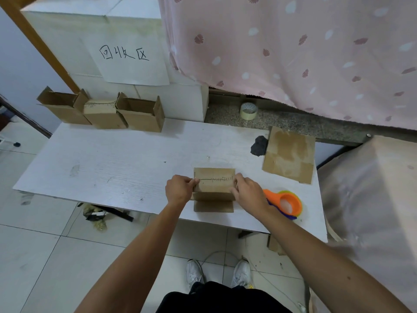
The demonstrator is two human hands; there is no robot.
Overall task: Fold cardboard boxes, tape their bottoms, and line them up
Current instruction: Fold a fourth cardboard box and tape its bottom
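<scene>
L hand [179, 188], R hand [249, 193] grip box [214, 184] btwn them; flaps prob. shut.

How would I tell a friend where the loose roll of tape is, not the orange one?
Find the white table; behind its far edge a speckled stone ledge runs under the pink curtain. The roll of tape sits on that ledge. It is pale, with no holder, unlike the orange dispenser on the table by the right hand.

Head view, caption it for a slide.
Left hand and right hand grip a cardboard box on the white table, orange tape dispenser alongside, three boxes lined up behind.
</scene>
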